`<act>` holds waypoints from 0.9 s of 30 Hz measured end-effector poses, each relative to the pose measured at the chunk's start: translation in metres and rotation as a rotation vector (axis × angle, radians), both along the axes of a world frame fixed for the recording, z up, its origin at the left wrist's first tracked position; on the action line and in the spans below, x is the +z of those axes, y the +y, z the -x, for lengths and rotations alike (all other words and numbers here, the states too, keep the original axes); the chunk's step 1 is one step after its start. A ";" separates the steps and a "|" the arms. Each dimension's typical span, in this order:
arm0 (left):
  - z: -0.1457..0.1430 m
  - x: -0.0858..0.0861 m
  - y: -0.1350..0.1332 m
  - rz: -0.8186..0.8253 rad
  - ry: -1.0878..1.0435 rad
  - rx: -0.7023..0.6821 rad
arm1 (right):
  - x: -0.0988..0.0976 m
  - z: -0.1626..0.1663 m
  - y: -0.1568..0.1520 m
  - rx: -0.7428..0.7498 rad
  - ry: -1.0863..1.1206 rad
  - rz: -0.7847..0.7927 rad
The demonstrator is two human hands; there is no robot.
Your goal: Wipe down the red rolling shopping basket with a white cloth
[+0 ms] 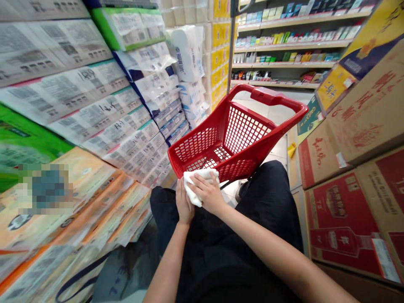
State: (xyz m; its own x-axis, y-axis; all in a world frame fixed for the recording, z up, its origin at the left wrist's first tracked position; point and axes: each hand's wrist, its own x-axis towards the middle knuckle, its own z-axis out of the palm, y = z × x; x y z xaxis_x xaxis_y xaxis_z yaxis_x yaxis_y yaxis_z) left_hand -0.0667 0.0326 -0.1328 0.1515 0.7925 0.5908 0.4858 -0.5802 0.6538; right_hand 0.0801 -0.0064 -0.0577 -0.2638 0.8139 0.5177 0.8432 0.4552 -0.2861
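Observation:
A red shopping basket cart (202,143) with latticed sides and a raised handle stands in front of my knees. At its near end is a folded white cloth (193,198). My right hand (206,191) lies over the cloth, holding it against the basket's near rim with the fingers spread across the top. My left hand (184,202) is just to the left, its fingers stretched out along the cloth's left edge. Whether those fingertips touch the basket is hard to tell. The inside of the basket shows only its latticed floor.
Tall stacks of packaged tissue (126,101) line the left side. Cardboard cartons (344,223) are piled close on the right. Shelves of small products (290,42) stand beyond the cart. A grey bag (126,269) with dark straps lies at the lower left.

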 end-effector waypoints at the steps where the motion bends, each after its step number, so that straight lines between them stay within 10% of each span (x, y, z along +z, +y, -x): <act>1: -0.001 0.001 0.000 -0.010 0.014 -0.001 | 0.001 -0.010 0.000 0.010 -0.017 -0.003; 12: -0.011 0.008 -0.003 -0.078 0.017 0.025 | 0.020 -0.144 -0.002 -0.403 -0.059 -0.087; 17: -0.011 0.004 -0.001 -0.092 0.009 0.039 | 0.020 -0.094 0.000 -0.456 0.054 -0.027; 23: -0.004 0.000 0.001 -0.045 0.002 0.016 | 0.006 0.002 0.000 -0.120 0.046 0.039; 27: -0.002 0.000 0.000 -0.039 -0.002 -0.003 | 0.001 0.010 -0.002 -0.044 0.022 0.023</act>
State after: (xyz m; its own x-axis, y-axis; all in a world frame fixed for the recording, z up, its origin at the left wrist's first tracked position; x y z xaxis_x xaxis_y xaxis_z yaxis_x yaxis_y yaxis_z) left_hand -0.0652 0.0326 -0.1324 0.1530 0.7685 0.6213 0.4828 -0.6067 0.6315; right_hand 0.0698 -0.0080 -0.0570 -0.2164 0.8364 0.5036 0.8558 0.4108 -0.3145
